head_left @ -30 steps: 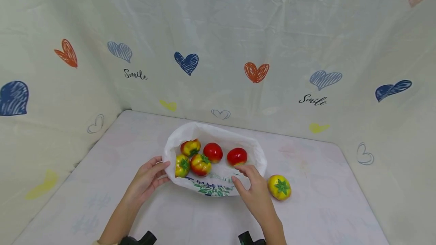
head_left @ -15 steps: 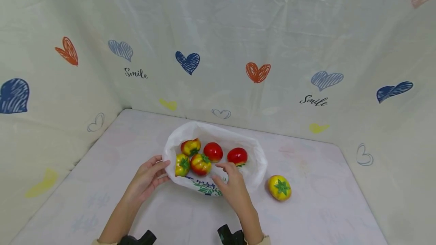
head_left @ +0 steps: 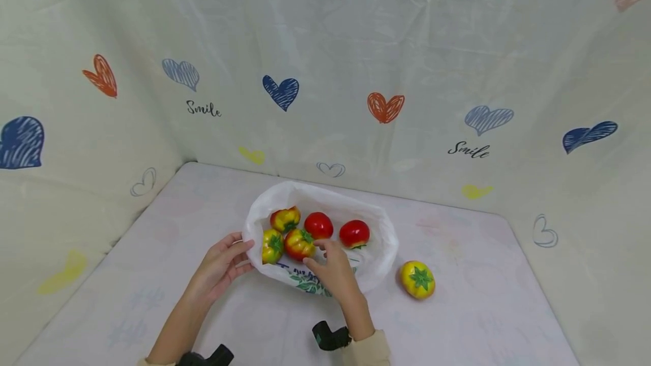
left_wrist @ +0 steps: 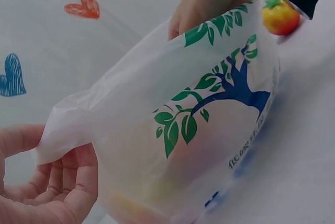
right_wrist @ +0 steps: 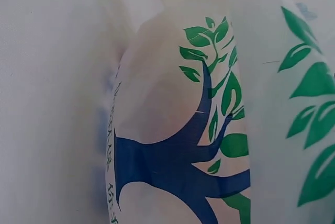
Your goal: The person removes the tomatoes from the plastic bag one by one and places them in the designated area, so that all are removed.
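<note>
A white plastic bag (head_left: 378, 275) lies open-mouthed on the table, holding several toy fruits: two red ones (head_left: 318, 225) (head_left: 354, 232), and red-and-yellow or yellow ones at its left end. My left hand (head_left: 221, 270) pinches the bag's left rim between thumb and fingers, seen too in the left wrist view, on the bag's edge (left_wrist: 68, 124). Over the near rim reaches my right hand (head_left: 333, 270), thumb and forefinger apart beside a red-and-yellow fruit (head_left: 299, 245); whether they touch it I cannot tell. The printed bag side (right_wrist: 157, 166) hides this hand's fingers in the right wrist view.
One yellow fruit with a green star-shaped top (head_left: 417, 280) sits on the table (head_left: 483, 309) to the right of the bag. Behind the table hangs a pale curtain (head_left: 325, 44) printed with hearts.
My right hand has moved left across the bag, from below the right-hand red fruit to beside the red-and-yellow one. My left hand keeps its place on the rim.
</note>
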Tool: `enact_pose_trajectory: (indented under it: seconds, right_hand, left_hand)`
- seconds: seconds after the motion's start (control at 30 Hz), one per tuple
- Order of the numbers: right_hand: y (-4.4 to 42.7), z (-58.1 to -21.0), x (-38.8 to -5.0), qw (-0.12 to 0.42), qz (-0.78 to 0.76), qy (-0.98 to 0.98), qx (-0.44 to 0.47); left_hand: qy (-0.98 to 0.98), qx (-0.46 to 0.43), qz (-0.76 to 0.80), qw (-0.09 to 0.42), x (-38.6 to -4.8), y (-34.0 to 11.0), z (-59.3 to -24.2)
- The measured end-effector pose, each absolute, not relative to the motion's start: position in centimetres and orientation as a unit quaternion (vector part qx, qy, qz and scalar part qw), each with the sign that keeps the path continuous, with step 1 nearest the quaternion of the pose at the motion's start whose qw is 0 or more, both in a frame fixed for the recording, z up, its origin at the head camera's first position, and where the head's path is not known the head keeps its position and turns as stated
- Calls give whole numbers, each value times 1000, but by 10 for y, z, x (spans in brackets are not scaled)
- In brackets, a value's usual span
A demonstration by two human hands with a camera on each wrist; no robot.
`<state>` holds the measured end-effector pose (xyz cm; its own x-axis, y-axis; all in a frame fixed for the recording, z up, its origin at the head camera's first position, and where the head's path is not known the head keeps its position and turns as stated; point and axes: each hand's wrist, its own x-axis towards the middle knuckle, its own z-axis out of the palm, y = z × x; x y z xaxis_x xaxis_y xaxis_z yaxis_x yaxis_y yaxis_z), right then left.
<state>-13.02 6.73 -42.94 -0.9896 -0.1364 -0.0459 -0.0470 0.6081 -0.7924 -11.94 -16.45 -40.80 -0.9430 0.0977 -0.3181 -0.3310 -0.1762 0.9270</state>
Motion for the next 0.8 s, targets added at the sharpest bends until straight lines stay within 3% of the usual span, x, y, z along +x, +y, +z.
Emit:
enact_pose_trajectory:
  seconds: [0.53, 0.8]
  right_hand:
    - [50, -450, -157, 118, -455, 883, 11]
    - [45, -455, -165, 119, -466, 877, 9]
  left_hand:
    - [630, -88, 759, 141, -118, -164, -411]
    - [630, -88, 759, 141, -119, -164, -412]
